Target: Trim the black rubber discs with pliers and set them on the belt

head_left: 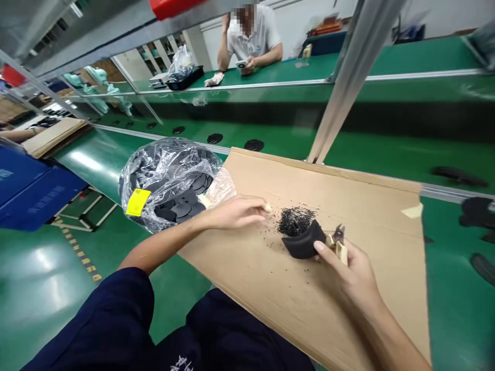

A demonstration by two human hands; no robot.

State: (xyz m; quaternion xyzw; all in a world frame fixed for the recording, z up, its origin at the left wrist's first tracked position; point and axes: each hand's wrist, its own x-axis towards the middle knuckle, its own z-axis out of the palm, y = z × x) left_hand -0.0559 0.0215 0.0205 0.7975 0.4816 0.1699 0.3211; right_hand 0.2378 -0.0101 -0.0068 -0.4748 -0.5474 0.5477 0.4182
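My right hand (pixel 350 263) grips a black curved plastic part (pixel 303 243) between thumb and fingers. The same hand holds a pair of side cutters (pixel 339 234), their jaws pointing up and away from the part. My left hand (pixel 243 212) is off to the left of the part, fingers loosely stretched and nothing visible in them. A pale finger cot covers one of its fingertips. Just behind the part lies a pile of small black plastic bits (pixel 296 219), with some scattered around it on the cardboard sheet (pixel 247 278).
At the left, a clear plastic bag (pixel 170 175) with a yellow label holds several black parts. Round black pieces (pixel 254 145) lie along the green belt behind a metal rail. An upright metal post (pixel 340 98) rises beyond the cardboard. Across the line sits a person (pixel 255 41) holding a phone.
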